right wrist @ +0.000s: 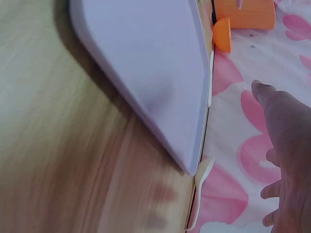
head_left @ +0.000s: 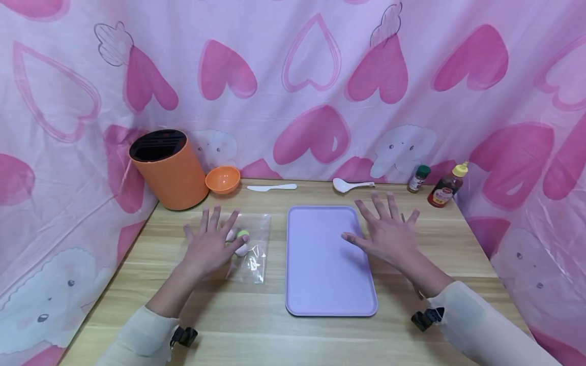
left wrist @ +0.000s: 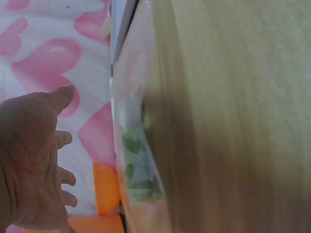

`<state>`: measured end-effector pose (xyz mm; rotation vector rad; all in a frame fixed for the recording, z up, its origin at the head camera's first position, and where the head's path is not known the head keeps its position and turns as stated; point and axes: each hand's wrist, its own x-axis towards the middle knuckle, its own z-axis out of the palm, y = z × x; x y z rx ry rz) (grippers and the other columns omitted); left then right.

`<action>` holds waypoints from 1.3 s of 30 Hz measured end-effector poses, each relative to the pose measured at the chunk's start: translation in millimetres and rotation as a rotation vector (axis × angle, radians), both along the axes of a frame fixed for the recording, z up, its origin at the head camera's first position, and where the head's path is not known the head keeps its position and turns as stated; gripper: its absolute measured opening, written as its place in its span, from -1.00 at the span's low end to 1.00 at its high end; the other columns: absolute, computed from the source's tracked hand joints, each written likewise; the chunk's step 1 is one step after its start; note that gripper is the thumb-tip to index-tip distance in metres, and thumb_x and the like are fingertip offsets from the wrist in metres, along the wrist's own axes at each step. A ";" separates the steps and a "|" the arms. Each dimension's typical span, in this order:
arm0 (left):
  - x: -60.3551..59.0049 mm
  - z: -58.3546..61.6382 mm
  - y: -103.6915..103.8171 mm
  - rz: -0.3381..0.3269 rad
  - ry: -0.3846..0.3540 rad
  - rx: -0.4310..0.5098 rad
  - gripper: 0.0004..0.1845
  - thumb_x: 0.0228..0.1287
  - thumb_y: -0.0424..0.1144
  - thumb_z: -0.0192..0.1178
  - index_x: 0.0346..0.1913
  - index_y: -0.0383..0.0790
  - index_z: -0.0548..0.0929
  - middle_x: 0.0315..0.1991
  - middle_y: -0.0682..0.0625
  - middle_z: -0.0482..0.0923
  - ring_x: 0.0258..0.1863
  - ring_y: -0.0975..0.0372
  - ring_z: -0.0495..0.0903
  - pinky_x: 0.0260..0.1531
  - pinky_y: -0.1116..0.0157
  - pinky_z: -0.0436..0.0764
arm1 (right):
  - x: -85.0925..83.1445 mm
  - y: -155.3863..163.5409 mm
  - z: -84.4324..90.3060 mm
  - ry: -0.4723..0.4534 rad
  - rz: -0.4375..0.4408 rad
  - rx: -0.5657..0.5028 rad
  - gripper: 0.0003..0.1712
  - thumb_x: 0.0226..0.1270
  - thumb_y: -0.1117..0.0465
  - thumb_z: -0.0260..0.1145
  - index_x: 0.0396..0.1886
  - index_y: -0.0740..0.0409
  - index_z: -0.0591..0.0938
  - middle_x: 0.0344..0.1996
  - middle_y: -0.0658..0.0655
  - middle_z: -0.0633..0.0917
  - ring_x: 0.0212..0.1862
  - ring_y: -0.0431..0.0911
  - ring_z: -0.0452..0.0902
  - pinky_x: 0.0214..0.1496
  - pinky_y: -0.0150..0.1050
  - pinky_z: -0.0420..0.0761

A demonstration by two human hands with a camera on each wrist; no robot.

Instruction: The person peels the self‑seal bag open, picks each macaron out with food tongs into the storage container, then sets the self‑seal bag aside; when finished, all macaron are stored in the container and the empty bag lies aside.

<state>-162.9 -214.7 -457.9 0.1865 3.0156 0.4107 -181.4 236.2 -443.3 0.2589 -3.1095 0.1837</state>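
Observation:
My left hand (head_left: 208,249) hovers with fingers spread over the left side of a clear plastic bag (head_left: 256,259). Small round pale and green pieces (head_left: 242,235) show in the bag, partly hidden by the thumb. In the left wrist view, the bag (left wrist: 138,160) has green patches, and the hand (left wrist: 34,160) is raised above table level. My right hand (head_left: 389,234), also spread and holding nothing, is over the right edge of a lilac tray (head_left: 327,264). In the right wrist view, that hand (right wrist: 296,150) is apart from the tray (right wrist: 150,63).
Along the back stand an orange knife-block-like container (head_left: 171,173), an orange bowl (head_left: 223,180), a white knife (head_left: 272,187), a white spoon (head_left: 351,185), a green-capped jar (head_left: 418,179) and a yellow-capped squeeze bottle (head_left: 447,187). A heart-patterned curtain (head_left: 311,134) encloses the wooden table (head_left: 256,325).

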 end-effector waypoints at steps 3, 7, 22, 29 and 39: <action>-0.8 -7.2 -3.9 0.013 -0.039 0.030 -0.05 0.61 0.54 -0.10 0.83 0.15 0.06 0.83 -0.38 -0.26 0.79 -0.44 -0.33 0.43 -0.78 -0.34 | -4.0 -8.8 1.4 0.007 0.014 -0.004 0.33 0.24 -0.88 -0.03 0.84 -0.31 0.12 0.86 0.21 -0.08 0.84 0.41 -0.41 0.42 0.86 -0.58; -1.3 -14.5 -6.4 0.022 -0.088 0.039 -0.10 0.66 0.46 -0.08 0.84 0.13 0.03 0.83 -0.41 -0.30 0.77 -0.49 -0.35 0.43 -0.77 -0.36 | -9.4 -20.7 3.3 0.029 0.039 0.007 0.31 0.24 -0.87 0.01 0.84 -0.36 0.10 0.87 0.17 -0.06 0.85 0.34 -0.39 0.44 0.87 -0.51; -1.3 -32.6 -9.7 0.026 -0.171 0.092 -0.12 0.67 0.41 -0.03 0.83 0.13 0.07 0.82 -0.44 -0.29 0.76 -0.50 -0.37 0.44 -0.76 -0.31 | -32.5 -71.5 -1.1 0.080 0.190 -0.022 0.15 0.35 -0.72 0.17 0.80 -0.34 0.26 0.85 0.11 0.08 0.86 0.27 -0.22 0.51 0.87 -0.28; -1.2 -33.9 -8.2 0.018 -0.158 0.066 -0.13 0.67 0.43 -0.05 0.82 0.12 0.12 0.81 -0.44 -0.28 0.75 -0.53 -0.31 0.46 -0.76 -0.21 | -41.3 -98.0 -5.4 0.092 0.259 -0.021 0.07 0.40 -0.65 0.20 0.77 -0.33 0.33 0.80 0.13 0.25 0.83 0.30 -0.02 0.53 0.86 -0.16; -2.8 -35.6 -9.2 0.024 -0.185 0.060 -0.14 0.66 0.45 -0.07 0.82 0.17 0.12 0.82 -0.43 -0.32 0.75 -0.54 -0.37 0.47 -0.75 -0.23 | -57.6 -137.7 -10.7 -0.001 0.422 -0.018 -0.11 0.61 -0.36 0.28 0.76 -0.15 0.36 0.75 0.11 0.35 0.77 0.23 0.19 0.58 0.77 0.04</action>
